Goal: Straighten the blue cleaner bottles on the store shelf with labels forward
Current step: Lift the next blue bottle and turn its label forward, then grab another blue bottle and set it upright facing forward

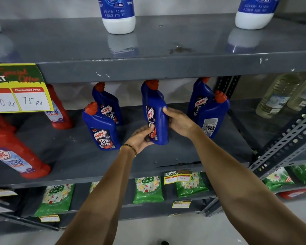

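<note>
- The held Harpic bottle is deep blue with a red angled cap; its dark label with the red-and-white Harpic badge is turned toward the left, so only a narrow strip of it shows and a plain blue side faces forward.
- It sits at the middle of the grey middle shelf, between both hands, its base near the shelf surface; whether it touches I cannot tell.
- The left hand clasps the bottle low down, thumb pressed on the label, fingers curled under the near-left side; a thin gold bangle circles that wrist.
- The right hand grips the bottle's right side higher up, thumb tip on the blue front, other fingers wrapped behind and hidden.
- Blue Harpic bottles number five: the held one, two on the left and two on the right.
- In the left pair both labels face forward, the nearer bottle overlapping the farther.
- In the right pair the far bottle shows its front label; the near one shows its white back label with barcode.
- Red Harpic bathroom cleaner bottles at far left: three visible.
- A yellow price card hangs from the upper shelf edge.
</note>
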`<state>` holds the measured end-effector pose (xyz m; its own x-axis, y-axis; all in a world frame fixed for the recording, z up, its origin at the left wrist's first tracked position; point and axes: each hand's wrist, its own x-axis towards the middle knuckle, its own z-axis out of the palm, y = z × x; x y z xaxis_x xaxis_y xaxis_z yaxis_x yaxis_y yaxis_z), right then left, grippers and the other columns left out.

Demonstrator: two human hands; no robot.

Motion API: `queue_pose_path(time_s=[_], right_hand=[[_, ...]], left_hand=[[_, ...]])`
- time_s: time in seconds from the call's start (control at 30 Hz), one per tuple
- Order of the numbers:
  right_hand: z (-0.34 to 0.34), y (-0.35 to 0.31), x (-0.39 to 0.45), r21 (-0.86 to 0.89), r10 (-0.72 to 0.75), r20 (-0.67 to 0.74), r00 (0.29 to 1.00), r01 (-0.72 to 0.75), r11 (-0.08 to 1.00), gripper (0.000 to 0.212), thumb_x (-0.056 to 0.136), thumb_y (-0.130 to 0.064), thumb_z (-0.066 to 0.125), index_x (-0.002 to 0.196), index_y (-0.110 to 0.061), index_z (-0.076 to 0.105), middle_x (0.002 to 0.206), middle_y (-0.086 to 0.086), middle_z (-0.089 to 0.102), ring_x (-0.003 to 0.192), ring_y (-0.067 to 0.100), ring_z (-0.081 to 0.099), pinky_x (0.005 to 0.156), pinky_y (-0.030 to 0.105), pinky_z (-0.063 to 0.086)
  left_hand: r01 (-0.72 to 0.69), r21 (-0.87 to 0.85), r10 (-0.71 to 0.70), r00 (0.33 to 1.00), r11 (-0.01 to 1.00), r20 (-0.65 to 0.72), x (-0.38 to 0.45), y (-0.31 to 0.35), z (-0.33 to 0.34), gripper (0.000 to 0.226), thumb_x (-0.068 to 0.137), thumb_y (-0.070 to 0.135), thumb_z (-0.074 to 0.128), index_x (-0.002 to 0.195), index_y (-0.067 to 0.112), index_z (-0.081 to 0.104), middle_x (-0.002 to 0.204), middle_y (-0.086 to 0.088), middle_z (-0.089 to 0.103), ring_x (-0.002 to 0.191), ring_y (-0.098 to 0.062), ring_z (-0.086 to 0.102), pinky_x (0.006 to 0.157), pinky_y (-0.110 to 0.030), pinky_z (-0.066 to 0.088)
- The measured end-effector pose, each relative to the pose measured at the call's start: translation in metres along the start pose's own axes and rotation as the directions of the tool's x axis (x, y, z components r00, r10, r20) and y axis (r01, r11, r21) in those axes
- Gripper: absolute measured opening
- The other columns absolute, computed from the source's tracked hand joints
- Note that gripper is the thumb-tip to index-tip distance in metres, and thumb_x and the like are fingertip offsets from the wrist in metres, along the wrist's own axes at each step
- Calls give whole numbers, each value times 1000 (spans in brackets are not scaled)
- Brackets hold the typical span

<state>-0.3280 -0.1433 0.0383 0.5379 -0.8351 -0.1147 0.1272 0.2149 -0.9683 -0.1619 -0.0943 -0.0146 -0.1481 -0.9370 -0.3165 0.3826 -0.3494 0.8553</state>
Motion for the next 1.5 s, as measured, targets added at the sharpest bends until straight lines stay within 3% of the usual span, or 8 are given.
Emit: queue_pose_path(time_s=[0.1,0.23,0.37,0.57,0.83,1.0,1.17,1.5], right_hand=[[-3,2,1,1,-14,-57,998,14,1000,39,93,-23,51,129,-8,52,123,10,60,119,27,55,101,40,46],[-6,6,1,4,-17,-89,996,17,1000,41,94,-17,50,134,-13,48,129,9,57,118,24,56,96,35,50],[-8,13,0,53,21,-86,996,-16,998,39,95,-13,46,134,-12,46,117,3,61,109,18,58,99,35,46],[-11,19,-2,154,62,-83,995,-48,987,41,93,-4,43,134,-8,45,111,3,63,104,17,59,97,32,45],[-2,17,-3,92,70,-124,990,-59,994,41,93,-2,40,133,-8,47,116,5,61,104,17,59,87,27,49],[2,21,-8,47,95,-254,962,-86,995,39,93,-14,49,132,-9,49,130,11,57,116,21,54,100,34,44],[1,25,-24,-33,121,-400,909,-146,989,39,89,-21,58,126,-9,53,134,8,55,125,21,49,106,38,36],[-36,46,-77,-7,104,-641,760,-142,990,35,87,-17,59,121,-7,59,130,7,57,124,21,50,108,39,41]], left_hand=[[-52,111,65,991,992,-117,3,0,3,22,83,14,64,102,14,53,104,-3,64,94,-20,62,94,-44,50],[-137,268,217,930,954,-297,7,-3,7,45,71,7,76,104,11,45,109,-9,61,89,-21,63,77,-34,54],[-124,479,325,873,869,-364,11,-11,5,51,58,15,86,90,14,46,112,-18,65,99,-31,64,88,-45,54],[-82,614,389,837,785,-385,3,-16,13,56,60,14,85,93,9,41,98,-8,59,87,-21,57,78,-34,51],[-17,668,363,849,744,-383,4,-25,14,64,60,21,85,113,7,52,119,-16,61,108,-29,59,92,-40,52],[-6,664,368,837,748,-406,-5,-24,17,56,66,15,81,112,0,52,118,-18,63,107,-30,60,87,-35,50],[-2,637,377,807,771,-454,-19,-32,16,53,69,16,79,110,-3,52,112,-19,65,92,-26,60,78,-30,48],[-77,482,343,799,873,-494,-44,-64,43,48,75,11,74,115,-2,52,107,-18,63,92,-16,54,94,-32,48]])
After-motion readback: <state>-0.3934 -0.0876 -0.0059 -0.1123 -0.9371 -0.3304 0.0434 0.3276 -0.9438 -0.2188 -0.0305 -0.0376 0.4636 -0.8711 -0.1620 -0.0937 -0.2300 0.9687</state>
